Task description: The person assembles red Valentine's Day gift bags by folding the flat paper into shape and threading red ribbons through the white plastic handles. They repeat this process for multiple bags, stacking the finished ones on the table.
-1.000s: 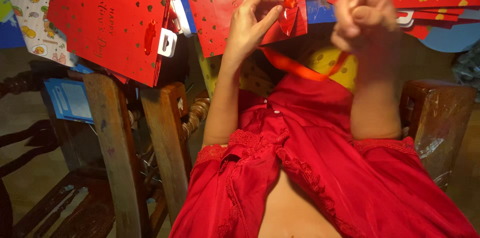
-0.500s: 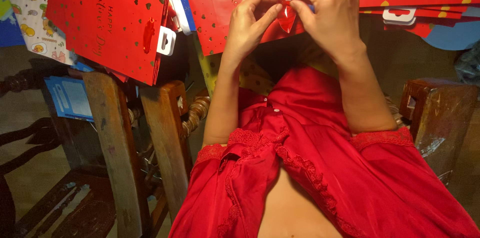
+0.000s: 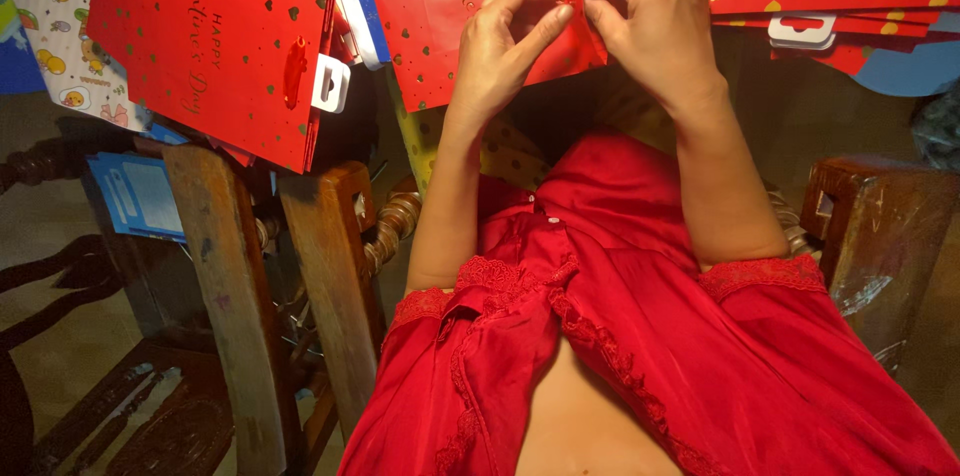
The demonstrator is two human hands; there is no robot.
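Pinching red gift bag (image 3: 480,16) edge w/ both hands, left (image 3: 505,46), right (image 3: 650,21), raised.

We see 2 bare hands raised against a red gift bag (image 3: 470,16) speckled with small hearts. The left hand (image 3: 500,51) presses its fingertips to the bag's lower edge, thumb and forefinger pinched together. The right hand (image 3: 655,21) meets it there, fingers curled on the same spot. Another red heart-print bag (image 3: 215,46) with a white hang tab (image 3: 330,83) lies to the left, over a wooden chair frame (image 3: 225,276). A red satin garment (image 3: 640,336) fills the lower view.
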